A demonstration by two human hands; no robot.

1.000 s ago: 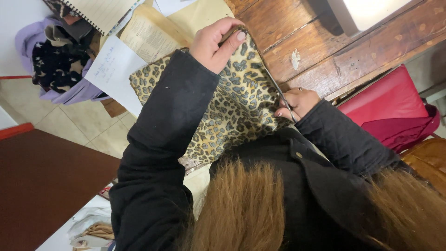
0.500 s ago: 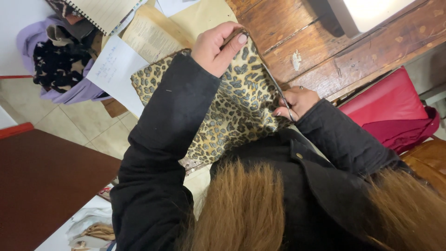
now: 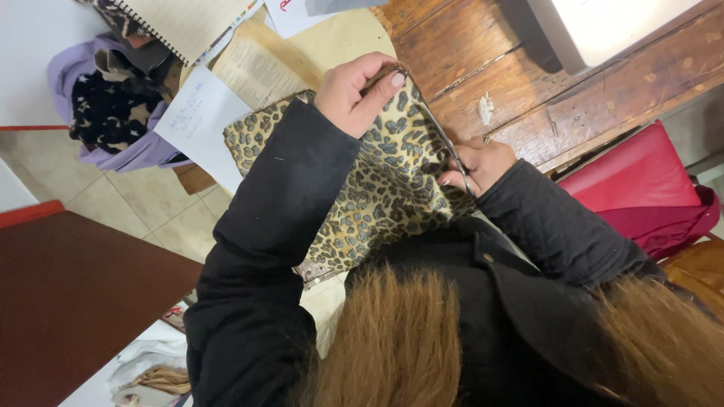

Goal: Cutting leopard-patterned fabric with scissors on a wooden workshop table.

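The leopard-print fabric (image 3: pixel 377 188) lies in the centre of the frame, spread partly over the wooden worktop (image 3: pixel 528 83) and partly toward the person's body, so that one long edge runs free along its right side. The left hand (image 3: pixel 354 90), at upper centre, is closed over the far corner of the fabric, thumb on top and fingers curled around the edge; this grip appears to hold the cloth taut and flat along the free edge. The right hand (image 3: pixel 479 162), at centre right, is closed around the handles of a pair of scissors (image 3: pixel 445 143), whose thin metal blades lie along the right edge of the fabric and point toward the left hand. How far the blades are parted cannot be told. Holding the cloth stretched between the two hands would keep the edge straight against the blades. Beneath and beyond the fabric lies a sheet of tan paper (image 3: pixel 339 38), with a printed page (image 3: pixel 253 71) and a white note sheet (image 3: pixel 197 120) at upper left. A spiral notebook (image 3: pixel 188 22) sits at the top left, above a lilac garment bundle (image 3: pixel 113 113). A red cushion (image 3: pixel 641 181) occupies the right edge of the frame.
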